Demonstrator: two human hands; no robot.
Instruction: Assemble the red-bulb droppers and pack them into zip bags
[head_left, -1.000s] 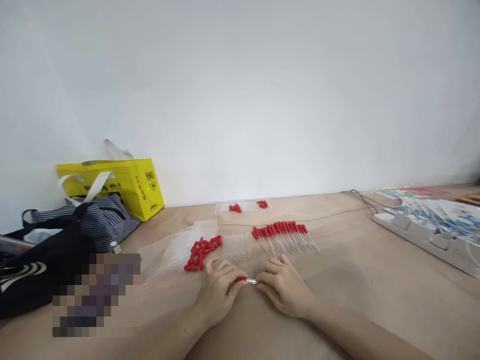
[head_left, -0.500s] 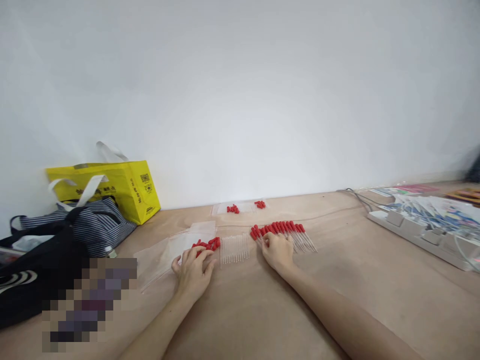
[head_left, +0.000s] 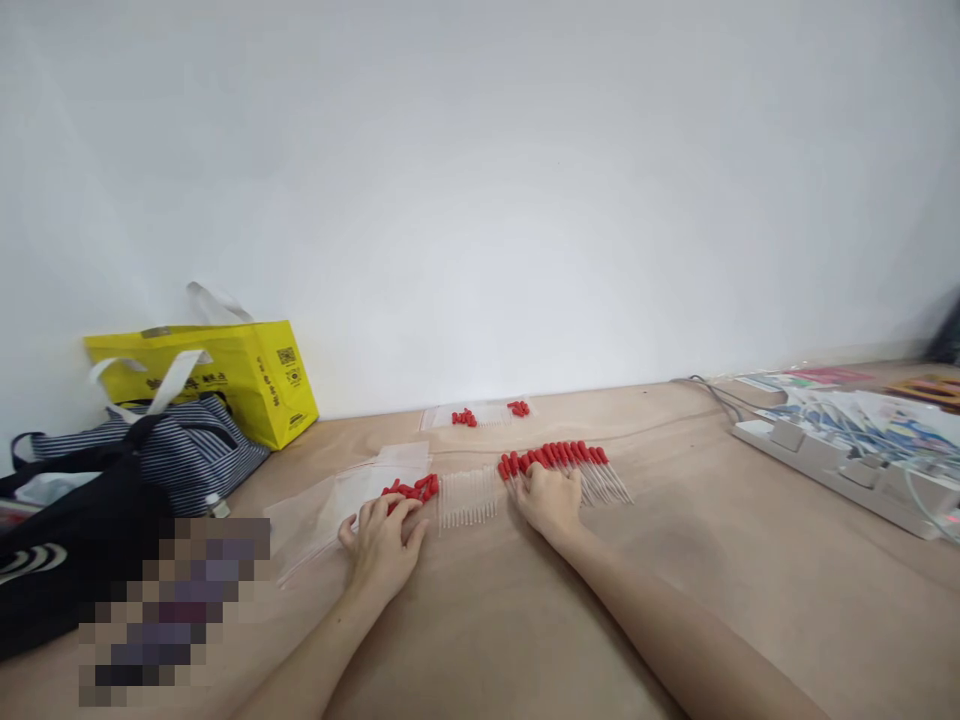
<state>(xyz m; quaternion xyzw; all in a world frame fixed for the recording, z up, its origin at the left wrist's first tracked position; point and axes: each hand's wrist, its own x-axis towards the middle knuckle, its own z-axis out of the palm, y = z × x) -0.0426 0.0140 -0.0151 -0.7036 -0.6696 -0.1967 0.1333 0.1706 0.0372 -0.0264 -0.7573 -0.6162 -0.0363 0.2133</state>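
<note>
My left hand lies with its fingers spread on the table, fingertips at a small pile of red rubber bulbs. Flat clear plastic bags are under and beside it. Between my hands lies a row of bare glass dropper tubes. My right hand is closed, fingertips pinched at a dropper in a slanted row of red-bulbed glass droppers; the fingers cover part of that dropper. Farther back, a clear bag bears more red bulbs and thin tubes.
A yellow shopping bag, a striped bag and a black bag stand at the left. A white power strip with cables and printed packets lies at the right. A white wall rises behind the table.
The droppers by my right fingertips have shifted slightly and lie more evenly with the row. My left hand stays by the bulbs. The view has moved a little.
</note>
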